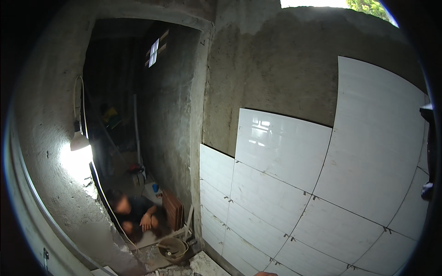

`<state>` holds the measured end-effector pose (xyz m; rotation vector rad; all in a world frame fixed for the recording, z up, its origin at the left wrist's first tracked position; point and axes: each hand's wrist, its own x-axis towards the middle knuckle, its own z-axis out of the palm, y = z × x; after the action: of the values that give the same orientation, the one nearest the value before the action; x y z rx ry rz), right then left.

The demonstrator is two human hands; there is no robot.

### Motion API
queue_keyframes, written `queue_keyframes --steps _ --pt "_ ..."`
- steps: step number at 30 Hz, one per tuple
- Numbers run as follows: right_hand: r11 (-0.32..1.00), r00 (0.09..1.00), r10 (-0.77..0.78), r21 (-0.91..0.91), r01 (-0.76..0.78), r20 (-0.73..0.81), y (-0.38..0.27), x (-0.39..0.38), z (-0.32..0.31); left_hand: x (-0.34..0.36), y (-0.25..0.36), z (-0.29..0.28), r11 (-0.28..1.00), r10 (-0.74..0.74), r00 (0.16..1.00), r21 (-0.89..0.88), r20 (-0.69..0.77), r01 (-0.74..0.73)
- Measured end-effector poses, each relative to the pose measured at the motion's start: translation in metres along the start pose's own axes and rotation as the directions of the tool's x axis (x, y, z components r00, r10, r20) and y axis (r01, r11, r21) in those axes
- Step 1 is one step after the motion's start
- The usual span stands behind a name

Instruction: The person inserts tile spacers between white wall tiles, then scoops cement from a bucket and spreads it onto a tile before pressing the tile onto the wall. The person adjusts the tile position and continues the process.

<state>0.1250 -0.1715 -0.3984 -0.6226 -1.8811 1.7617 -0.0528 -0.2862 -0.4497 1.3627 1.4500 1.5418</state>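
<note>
A small patch of skin shows at the lower edge, likely my right hand (266, 274); its fingers are hidden, so what it holds cannot be told. It is nearest to the lower rows of white wall tiles (258, 211), which have small dark spacers in their joints. My left hand is out of the picture. Left of the tiles, on the floor by the doorway, stands a round bucket (172, 248) with something light inside. Beside it lies a pale, rough slab (209, 266).
A person (133, 214) crouches in the dark doorway beside stacked reddish-brown tiles (172, 209) and a blue cup (155, 188). A lit bulb (81, 142) hangs from a cable on the left wall. Bare grey plaster (285, 69) rises above the tiles.
</note>
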Motion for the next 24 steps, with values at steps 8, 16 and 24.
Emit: queue_keyframes --steps 8,16,24 --pt "0.952 0.971 -0.013 0.294 0.085 -0.239 0.007 -0.016 -0.03 0.02 0.023 0.088 0.965 -0.094 0.973 -0.259 -0.21 0.037" --pt "0.86 0.941 -0.043 0.468 0.206 -0.335 0.009 -0.012 -0.047 0.04 0.059 0.122 0.978 0.009 0.965 -0.2 -0.262 -0.063" --pt "0.863 0.858 -0.477 0.082 0.498 -0.189 -0.061 -0.007 -0.11 0.071 0.09 0.149 0.967 0.016 0.976 -0.246 -0.217 -0.07"
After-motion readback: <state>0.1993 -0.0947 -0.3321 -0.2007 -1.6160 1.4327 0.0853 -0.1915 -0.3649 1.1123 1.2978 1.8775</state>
